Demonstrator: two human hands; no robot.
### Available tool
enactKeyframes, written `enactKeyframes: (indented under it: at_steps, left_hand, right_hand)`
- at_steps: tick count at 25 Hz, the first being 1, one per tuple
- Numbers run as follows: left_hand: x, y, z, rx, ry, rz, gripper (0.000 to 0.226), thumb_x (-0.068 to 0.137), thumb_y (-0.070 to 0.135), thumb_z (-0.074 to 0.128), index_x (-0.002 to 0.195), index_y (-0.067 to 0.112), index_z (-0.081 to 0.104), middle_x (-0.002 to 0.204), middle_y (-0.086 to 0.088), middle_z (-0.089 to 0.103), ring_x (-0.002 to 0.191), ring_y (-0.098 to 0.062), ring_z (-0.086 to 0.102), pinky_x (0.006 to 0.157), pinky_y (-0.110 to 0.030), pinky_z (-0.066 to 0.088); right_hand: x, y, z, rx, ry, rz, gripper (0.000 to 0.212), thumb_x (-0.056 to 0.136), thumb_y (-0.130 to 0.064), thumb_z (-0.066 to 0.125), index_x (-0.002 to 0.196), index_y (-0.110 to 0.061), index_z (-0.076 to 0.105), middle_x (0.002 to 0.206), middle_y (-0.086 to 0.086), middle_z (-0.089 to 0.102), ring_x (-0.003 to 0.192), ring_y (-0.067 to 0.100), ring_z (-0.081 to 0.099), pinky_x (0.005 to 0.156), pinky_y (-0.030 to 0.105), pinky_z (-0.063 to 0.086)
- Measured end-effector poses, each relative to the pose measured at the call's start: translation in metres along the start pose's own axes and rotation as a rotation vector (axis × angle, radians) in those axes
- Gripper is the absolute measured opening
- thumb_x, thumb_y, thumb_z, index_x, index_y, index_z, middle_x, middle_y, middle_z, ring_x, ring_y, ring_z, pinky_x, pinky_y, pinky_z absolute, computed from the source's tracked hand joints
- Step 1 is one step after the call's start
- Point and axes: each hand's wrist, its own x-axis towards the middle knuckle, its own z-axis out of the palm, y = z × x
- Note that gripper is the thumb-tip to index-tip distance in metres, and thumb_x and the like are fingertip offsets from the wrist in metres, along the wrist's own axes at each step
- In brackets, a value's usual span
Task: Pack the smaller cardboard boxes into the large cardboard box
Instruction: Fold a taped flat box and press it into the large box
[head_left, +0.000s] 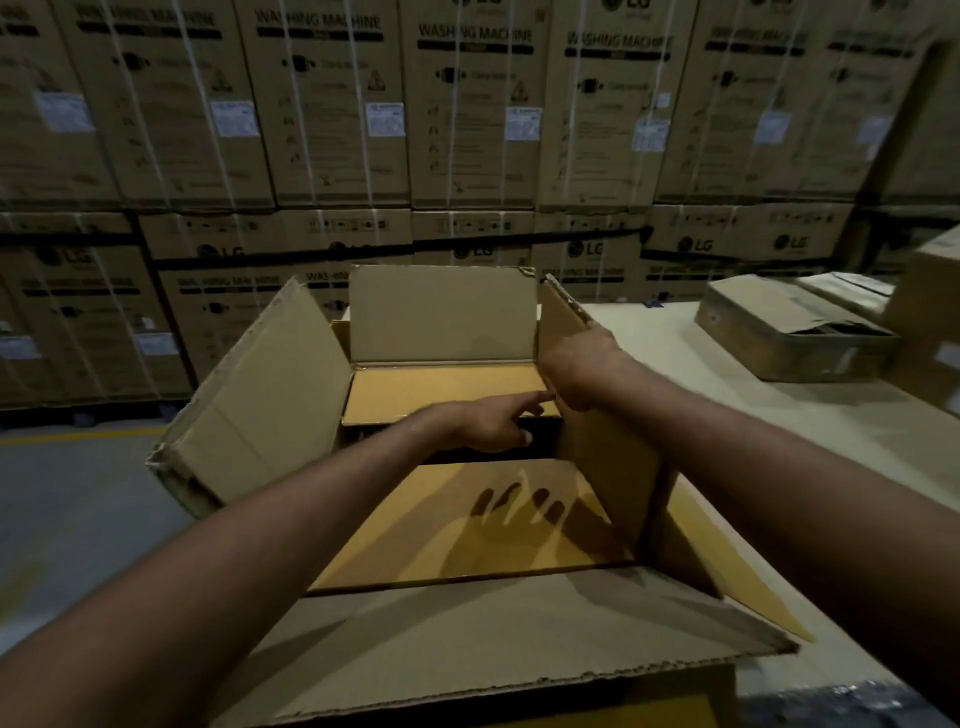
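The large cardboard box (270, 395) stands open in front of me with all its flaps up or folded out. Inside it, flat yellow-brown cardboard surfaces show near (457, 519) and far (441, 389), with a dark gap between them. My left hand (493, 423) reaches into the box over that gap, fingers stretched toward the right. My right hand (582, 369) rests on the upright right flap (597, 452), fingers curled over its edge. A smaller cardboard box (789, 325) lies on the table at the right, partly open on top.
The pale table (779, 415) carries the large box and extends right. Another box (930, 312) stands at the far right edge. Stacked washing-machine cartons (467, 130) form a wall behind. Grey floor (78, 493) with a yellow line lies to the left.
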Motion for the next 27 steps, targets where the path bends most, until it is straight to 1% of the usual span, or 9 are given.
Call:
enactKeyframes:
  at_steps: [2,6,11,14,17,20,24,25,27]
  left_hand:
    - [0.018,0.017,0.012,0.018,-0.049,0.042,0.079,0.100,0.005,0.053,0.162,0.030,0.012,0.165,-0.003,0.028,0.149,-0.025,0.031,0.121,-0.042,0.030]
    - [0.040,0.020,0.033,-0.032,-0.176,0.006,0.076,0.099,0.011,0.055,0.162,0.028,0.015,0.155,-0.008,0.040,0.143,-0.026,0.036,0.120,-0.046,0.032]
    - [0.035,-0.021,0.027,0.249,-0.081,-0.107,0.057,0.103,0.022,0.054,0.156,0.023,0.034,0.142,-0.004,0.054,0.127,-0.022,0.053,0.109,-0.043,0.045]
    - [0.022,-0.069,0.007,0.442,-0.074,-0.258,0.047,0.105,0.038,0.050,0.148,0.018,0.047,0.136,-0.005,0.059,0.121,-0.024,0.058,0.105,-0.043,0.047]
    - [0.001,-0.105,-0.008,0.447,-0.120,-0.351,0.050,0.106,0.046,0.046,0.148,0.018,0.048,0.139,-0.005,0.056,0.125,-0.025,0.055,0.107,-0.045,0.045]
    - [-0.016,-0.110,-0.022,0.412,-0.111,-0.319,0.040,0.106,0.043,0.046,0.134,0.017,0.060,0.124,-0.004,0.063,0.112,-0.022,0.060,0.097,-0.039,0.049]
    - [-0.050,-0.072,-0.064,0.324,0.068,-0.242,0.039,0.103,0.051,0.048,0.106,0.019,0.071,0.100,-0.001,0.068,0.089,-0.015,0.063,0.082,-0.033,0.049]
    - [-0.066,-0.057,-0.079,0.263,0.055,-0.242,0.044,0.100,0.059,0.049,0.098,0.021,0.072,0.095,0.001,0.071,0.085,-0.014,0.066,0.081,-0.032,0.052]
    - [-0.099,-0.030,-0.098,0.103,-0.112,-0.267,0.051,0.094,0.067,0.050,0.097,0.021,0.074,0.091,0.002,0.076,0.081,-0.013,0.071,0.074,-0.029,0.055]
  right_hand:
    - [-0.003,0.017,0.022,0.041,-0.101,0.071,0.027,0.100,-0.026,0.061,0.126,-0.018,0.060,0.122,0.005,0.062,0.116,0.024,0.059,0.100,0.042,0.046]
    - [0.008,0.014,0.054,0.095,-0.083,0.089,0.026,0.099,-0.033,0.065,0.120,-0.019,0.064,0.109,0.003,0.063,0.102,0.019,0.062,0.090,0.034,0.054]
    - [0.024,0.006,0.078,0.203,-0.068,-0.029,0.026,0.097,-0.036,0.065,0.118,-0.021,0.067,0.115,0.001,0.065,0.110,0.019,0.059,0.106,0.037,0.042]
    - [0.041,-0.014,0.102,0.457,-0.168,-0.021,0.026,0.103,-0.046,0.052,0.111,-0.025,0.067,0.104,0.001,0.063,0.097,0.018,0.055,0.091,0.038,0.046]
    - [0.050,-0.035,0.110,0.814,-0.333,-0.108,0.039,0.110,-0.043,0.039,0.114,-0.015,0.066,0.100,0.002,0.062,0.099,0.023,0.060,0.092,0.042,0.049]
    - [0.047,-0.039,0.102,0.993,-0.326,-0.127,0.042,0.111,-0.041,0.038,0.098,-0.010,0.063,0.089,0.003,0.058,0.087,0.022,0.058,0.083,0.039,0.047]
    - [0.035,-0.007,0.050,1.068,-0.211,-0.032,0.035,0.108,-0.034,0.047,0.079,-0.017,0.058,0.075,-0.001,0.057,0.074,0.014,0.057,0.074,0.031,0.047]
    - [0.028,0.008,0.033,1.096,-0.313,-0.046,0.034,0.108,-0.030,0.048,0.077,-0.017,0.057,0.070,-0.002,0.055,0.066,0.012,0.054,0.068,0.028,0.046]
    - [0.007,0.030,0.008,1.117,-0.687,-0.200,0.029,0.106,-0.023,0.049,0.082,-0.015,0.063,0.070,-0.001,0.059,0.062,0.011,0.055,0.064,0.026,0.045]
